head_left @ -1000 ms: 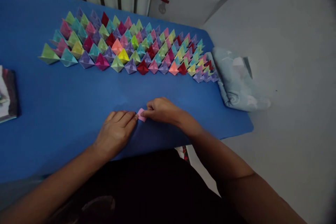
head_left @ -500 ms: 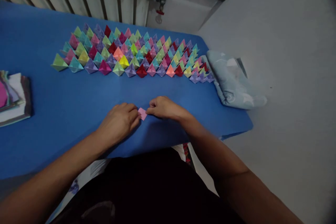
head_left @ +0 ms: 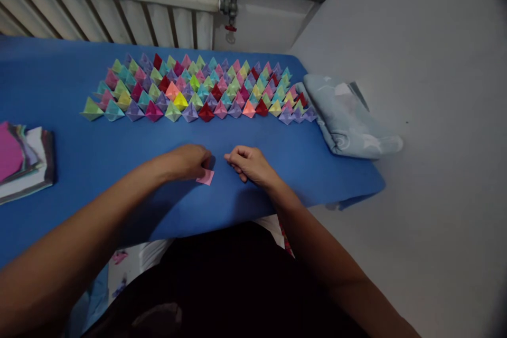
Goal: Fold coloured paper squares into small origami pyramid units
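A small folded square of pink paper (head_left: 205, 177) is under the fingertips of my left hand (head_left: 187, 161), which grips its upper edge just at the blue tabletop. The hand itself hides part of the paper. To the right, my right hand (head_left: 250, 163) is apart from the paper, with its fingers curled in and nothing visible between them. Beyond both hands stand many folded paper boats (head_left: 173, 111) in several colours, lined up in close rows.
A stack of coloured paper sheets (head_left: 29, 161) lies at the left on the blue table (head_left: 130, 153). At the right end rests a folded grey-blue cloth (head_left: 344, 121). A white radiator (head_left: 130, 24) and a pipe valve (head_left: 233, 13) run behind the table, and a wall (head_left: 428, 116) closes off the right.
My right hand has let go of the pink paper and moved slightly right, fingers curled. My left hand keeps the paper, now turned and lower. The view has tilted up a little.
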Motion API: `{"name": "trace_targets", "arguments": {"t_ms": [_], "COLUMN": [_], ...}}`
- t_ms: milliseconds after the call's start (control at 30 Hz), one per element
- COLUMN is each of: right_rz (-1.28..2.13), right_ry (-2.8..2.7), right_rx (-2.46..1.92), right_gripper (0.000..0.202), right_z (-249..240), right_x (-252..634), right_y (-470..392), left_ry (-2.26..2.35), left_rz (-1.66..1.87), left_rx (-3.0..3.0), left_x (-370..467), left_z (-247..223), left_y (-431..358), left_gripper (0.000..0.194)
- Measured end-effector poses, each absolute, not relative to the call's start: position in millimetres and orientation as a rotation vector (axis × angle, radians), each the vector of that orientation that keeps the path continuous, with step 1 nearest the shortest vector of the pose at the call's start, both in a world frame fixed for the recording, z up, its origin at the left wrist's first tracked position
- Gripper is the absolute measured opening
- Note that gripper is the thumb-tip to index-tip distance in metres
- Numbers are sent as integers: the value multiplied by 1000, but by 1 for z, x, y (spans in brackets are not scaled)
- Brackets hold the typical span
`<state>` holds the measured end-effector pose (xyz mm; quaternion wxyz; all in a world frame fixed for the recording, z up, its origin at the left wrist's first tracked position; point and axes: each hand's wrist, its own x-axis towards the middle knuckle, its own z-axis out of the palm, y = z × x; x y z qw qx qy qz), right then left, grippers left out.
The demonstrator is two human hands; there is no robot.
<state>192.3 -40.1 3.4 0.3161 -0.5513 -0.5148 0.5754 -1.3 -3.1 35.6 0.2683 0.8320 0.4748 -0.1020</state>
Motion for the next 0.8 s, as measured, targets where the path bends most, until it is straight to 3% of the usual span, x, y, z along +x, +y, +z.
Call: {"name": "trace_targets", "arguments": {"t_ms": [67, 200, 400, 633, 800], "right_rz": [1486, 1551, 1497, 1518, 983], "right_ry": [-1347, -1312, -1003, -1219, -1666], "right_rx": [-1430, -1377, -1331, -1269, -1308], "right_gripper": [28, 24, 43, 24, 15], "right_z": [3, 3, 2, 0, -7], "right_x": [192, 181, 158, 152, 157], "right_y": [-44, -57, -68, -70, -73], "left_ry": [1287, 1226, 1184, 1085, 1108], "left_rz": [-147, 341, 888, 1006, 929], "left_rx": [2092, 1515, 1036, 854, 1384], "left_x": [-10, -25, -20, -12, -22], "left_z": [35, 29, 17, 3, 5], "left_y": [-6, -20, -49, -61, -56], "left_gripper": [5, 22, 31, 33, 21]}}
